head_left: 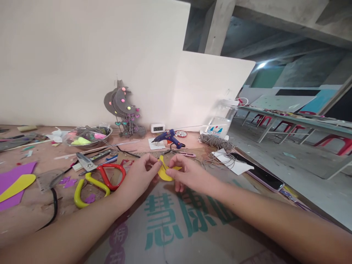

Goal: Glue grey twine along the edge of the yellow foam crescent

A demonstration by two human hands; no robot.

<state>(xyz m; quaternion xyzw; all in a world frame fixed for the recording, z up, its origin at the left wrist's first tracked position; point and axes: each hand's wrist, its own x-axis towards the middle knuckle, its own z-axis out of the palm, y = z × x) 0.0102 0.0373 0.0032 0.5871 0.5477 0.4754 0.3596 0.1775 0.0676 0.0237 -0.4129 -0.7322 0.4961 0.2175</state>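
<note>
Between my two hands is a small yellow crescent-shaped cut-out (pixel 165 176), with a thin dark line, perhaps cord, across its middle. My left hand (pixel 142 171) pinches its left edge between thumb and fingers. On the other side, my right hand (pixel 190 171) grips it with the thumb on its face and fingers behind. Both hands are above a printed sheet (pixel 165 238) with green characters. Scissors (pixel 93 172) with red and yellow handles lie just left of my left hand. Beyond the hands a blue glue gun (pixel 169 138) rests on the table.
Purple sheet (pixel 26 170) and a yellow offcut (pixel 19 186) lie at left. Behind are a bowl of craft bits (pixel 86 137), a grey moon ornament (pixel 122 104) and a small digital clock (pixel 157 128). Grey cord (pixel 216 142), a plastic jar (pixel 221 117) and a phone (pixel 261 176) are at right.
</note>
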